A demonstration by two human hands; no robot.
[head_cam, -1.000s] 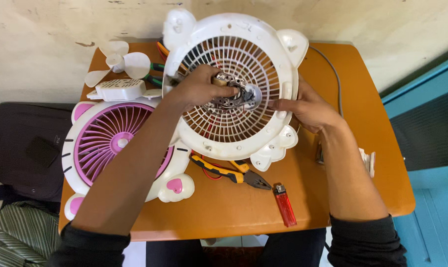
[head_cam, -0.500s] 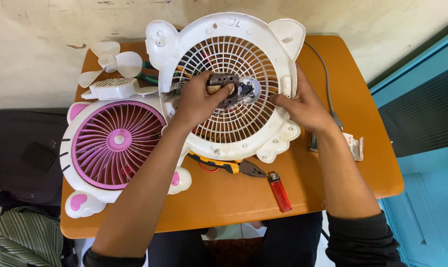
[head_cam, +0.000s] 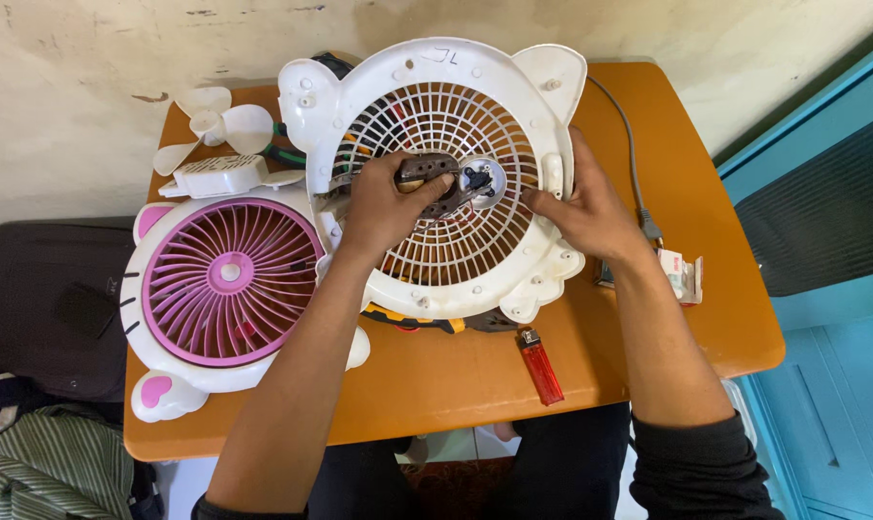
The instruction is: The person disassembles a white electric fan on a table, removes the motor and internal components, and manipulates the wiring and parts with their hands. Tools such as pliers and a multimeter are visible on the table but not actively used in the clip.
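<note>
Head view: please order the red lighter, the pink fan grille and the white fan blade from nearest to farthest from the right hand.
From the right hand:
1. Red lighter, just below it near the table's front edge.
2. Pink fan grille, across on the left.
3. White fan blade, far left corner at the back.

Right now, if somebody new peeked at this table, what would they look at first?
Probably the big white fan grille with ear shapes in the middle of the orange table, held by both hands: the left hand grips a brown part at its centre, and the right hand rests on its right side. Next, the pink and white fan front lying at the left, and the red lighter near the front edge.
</note>
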